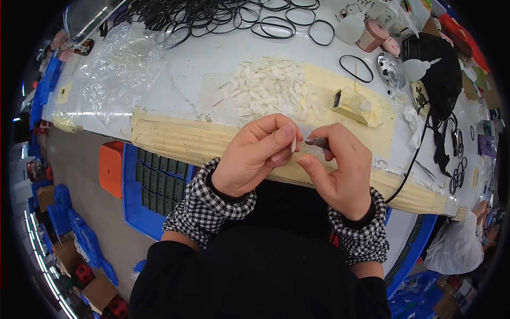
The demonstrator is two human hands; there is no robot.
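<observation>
Over the table's front edge, my left hand (261, 151) is closed, pinching a small white strip-like piece (294, 144) between thumb and fingers. Close beside it on the right, my right hand (342, 165) curls its fingers round a small dark grey blade (318, 142), whose tip points toward the white piece. The right thumb stands away from the blade. Just beyond both hands lies a heap of similar whitish, translucent pieces (268, 85), spreading onto a pale yellow sheet (324, 80).
A tape-wrapped block (358, 105) sits right of the heap. Black rubber-like loops (273, 28) lie at the back, a clear plastic bag (122, 69) at left. A black cable (411, 165) runs down at right. Below the table's left stands a blue crate (130, 199) beside an orange stool (110, 169).
</observation>
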